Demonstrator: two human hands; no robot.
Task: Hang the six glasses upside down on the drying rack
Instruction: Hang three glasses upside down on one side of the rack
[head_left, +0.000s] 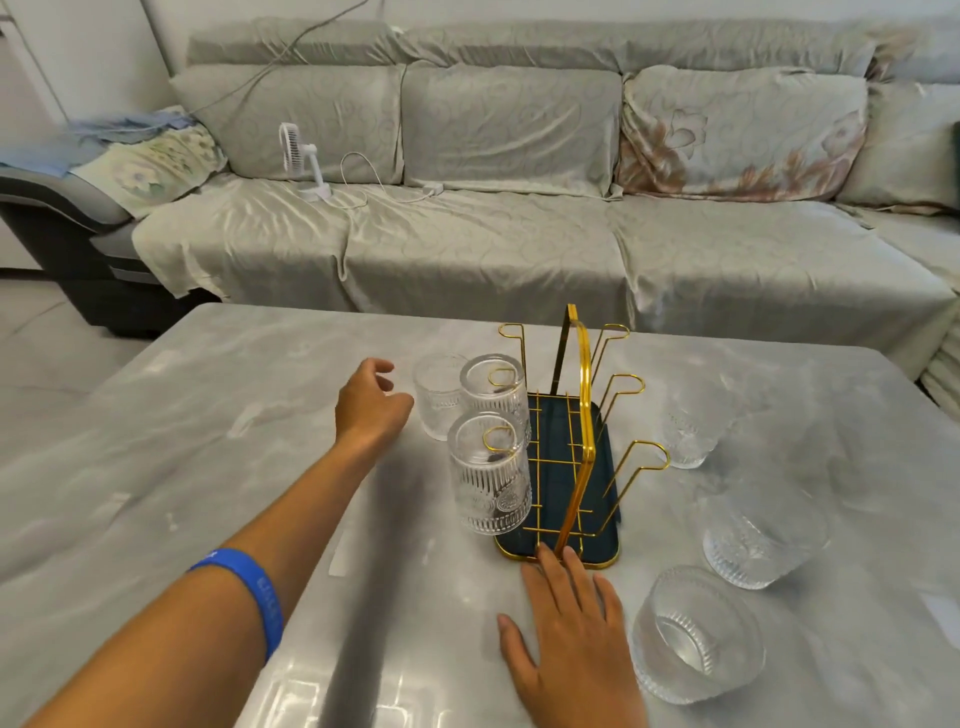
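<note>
A gold wire drying rack (586, 415) with a dark blue tray stands mid-table. Two ribbed clear glasses hang upside down on its left pegs: a near one (489, 475) and a far one (493, 395). A third glass (438, 397) stands upright on the table just left of them. My left hand (370, 402) is open, fingers curled, a short gap from that glass. Right of the rack stand three upright glasses: far (688, 434), middle (761, 535), near (696, 636). My right hand (571, 639) lies flat and open, fingertips touching the tray's front edge.
The grey marble-look table (208, 467) ends at its far edge before a long sofa (493, 234) under a pale cover. A small white fan (304, 158) and its cable lie on the sofa seat. Three gold pegs on the rack's right side are bare.
</note>
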